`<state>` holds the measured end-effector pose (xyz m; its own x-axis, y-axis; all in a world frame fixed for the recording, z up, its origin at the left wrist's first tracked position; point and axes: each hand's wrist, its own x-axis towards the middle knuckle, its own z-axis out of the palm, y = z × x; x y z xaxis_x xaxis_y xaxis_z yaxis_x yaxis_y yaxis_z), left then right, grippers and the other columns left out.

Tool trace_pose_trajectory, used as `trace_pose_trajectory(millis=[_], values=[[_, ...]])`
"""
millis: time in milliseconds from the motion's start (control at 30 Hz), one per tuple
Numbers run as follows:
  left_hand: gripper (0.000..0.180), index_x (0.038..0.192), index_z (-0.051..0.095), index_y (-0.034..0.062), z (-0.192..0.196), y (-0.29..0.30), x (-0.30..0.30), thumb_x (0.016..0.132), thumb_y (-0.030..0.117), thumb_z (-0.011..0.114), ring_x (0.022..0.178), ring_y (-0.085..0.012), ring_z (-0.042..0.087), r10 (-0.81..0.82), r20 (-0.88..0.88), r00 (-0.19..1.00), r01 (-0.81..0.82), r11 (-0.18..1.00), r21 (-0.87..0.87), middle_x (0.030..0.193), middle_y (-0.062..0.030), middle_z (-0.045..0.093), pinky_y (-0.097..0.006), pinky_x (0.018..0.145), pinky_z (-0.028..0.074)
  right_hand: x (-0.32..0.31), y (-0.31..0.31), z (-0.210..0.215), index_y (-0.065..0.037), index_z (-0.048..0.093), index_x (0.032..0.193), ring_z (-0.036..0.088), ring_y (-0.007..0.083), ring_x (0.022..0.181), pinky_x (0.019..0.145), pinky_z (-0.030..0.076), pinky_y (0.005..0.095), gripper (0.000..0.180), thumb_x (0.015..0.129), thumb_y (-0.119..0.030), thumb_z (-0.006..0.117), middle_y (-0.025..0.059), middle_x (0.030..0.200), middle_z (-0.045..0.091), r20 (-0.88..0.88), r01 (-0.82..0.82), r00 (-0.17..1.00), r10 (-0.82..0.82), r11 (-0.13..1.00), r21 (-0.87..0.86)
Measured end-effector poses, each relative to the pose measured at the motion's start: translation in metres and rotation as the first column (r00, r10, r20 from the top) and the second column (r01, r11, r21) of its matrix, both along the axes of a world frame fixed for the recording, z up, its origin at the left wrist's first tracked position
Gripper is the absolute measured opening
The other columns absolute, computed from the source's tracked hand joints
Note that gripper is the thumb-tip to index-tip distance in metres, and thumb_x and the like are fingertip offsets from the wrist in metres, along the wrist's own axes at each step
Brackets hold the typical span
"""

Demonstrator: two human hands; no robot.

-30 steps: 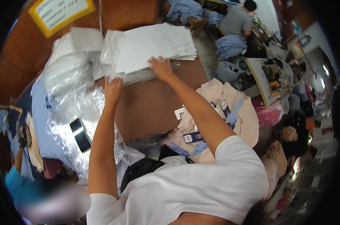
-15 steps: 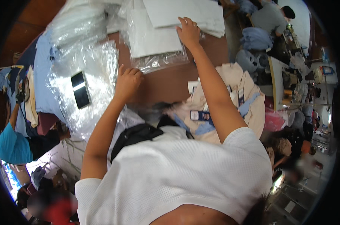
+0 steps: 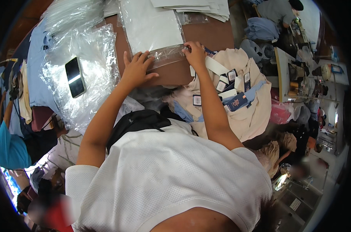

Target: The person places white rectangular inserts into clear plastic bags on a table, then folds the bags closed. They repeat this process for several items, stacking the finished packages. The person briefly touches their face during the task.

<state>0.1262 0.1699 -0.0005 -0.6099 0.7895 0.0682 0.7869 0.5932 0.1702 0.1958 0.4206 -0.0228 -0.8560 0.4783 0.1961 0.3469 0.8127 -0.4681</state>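
Note:
A clear plastic bag (image 3: 168, 52) with a white sheet (image 3: 150, 27) inside lies flat on the brown tabletop. My left hand (image 3: 138, 69) rests with fingers spread at the bag's near left corner, thumb pointing right. At its near right corner, my right hand (image 3: 195, 56) has thumb and fingers closed on the plastic edge. Right of my right forearm, beige garments (image 3: 254, 104) with blue parts lie in a heap. Several dark and white hang tags (image 3: 236, 101) are scattered on them.
A phone (image 3: 75, 77) lies on a pile of clear plastic bags (image 3: 96, 50) to the left. White sheets (image 3: 218, 9) are stacked at the far edge of the brown tabletop (image 3: 218, 36). A person in a turquoise top (image 3: 11, 145) is at the left, another (image 3: 276, 11) at the far right.
My right hand has come back from the white sheet stack to the bag's near right corner. My left hand has spread onto its near left corner. More hang tags now show.

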Motion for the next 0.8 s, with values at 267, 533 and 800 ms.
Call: trace_pose_trajectory(millis=[267,533,800], values=[[0.048,0.138,0.034,0.0398,-0.04,0.099,-0.064,0.092,0.054,0.035,0.14,-0.0288,0.014,-0.055,-0.122,0.991,0.056,0.998,-0.002,0.152,0.0039,0.019,-0.065,0.105,0.01,0.008,-0.014,0.001,-0.015,0.06,0.083,0.053,0.0223,0.092,0.084,0.033,0.0436,0.009,0.076,-0.013,0.065,0.0001,0.087,0.059,-0.073,-0.103,0.992,0.107,0.993,0.052],[0.052,0.141,0.025,0.0445,-0.054,0.106,-0.07,0.092,0.061,0.025,0.141,-0.0278,0.008,-0.024,-0.11,0.994,0.019,0.999,-0.045,0.153,0.0063,0.014,-0.063,0.107,0.007,0.076,-0.051,0.012,-0.014,0.058,0.084,0.052,0.0194,0.09,0.092,0.029,0.0424,0.006,0.079,-0.012,0.059,-0.0016,0.086,0.058,-0.172,-0.154,0.961,0.217,0.935,0.318],[0.054,0.143,0.02,0.0427,-0.067,0.091,-0.087,0.092,0.06,0.025,0.141,-0.0287,0.01,-0.129,-0.049,0.99,0.138,0.919,0.369,0.153,0.0064,0.013,-0.064,0.107,0.008,0.074,-0.074,0.049,-0.014,0.048,0.125,0.041,0.0271,0.118,0.101,0.022,0.0521,0.058,0.075,-0.032,0.07,0.0067,0.125,0.046,-0.189,-0.173,0.958,0.213,0.963,0.206]])
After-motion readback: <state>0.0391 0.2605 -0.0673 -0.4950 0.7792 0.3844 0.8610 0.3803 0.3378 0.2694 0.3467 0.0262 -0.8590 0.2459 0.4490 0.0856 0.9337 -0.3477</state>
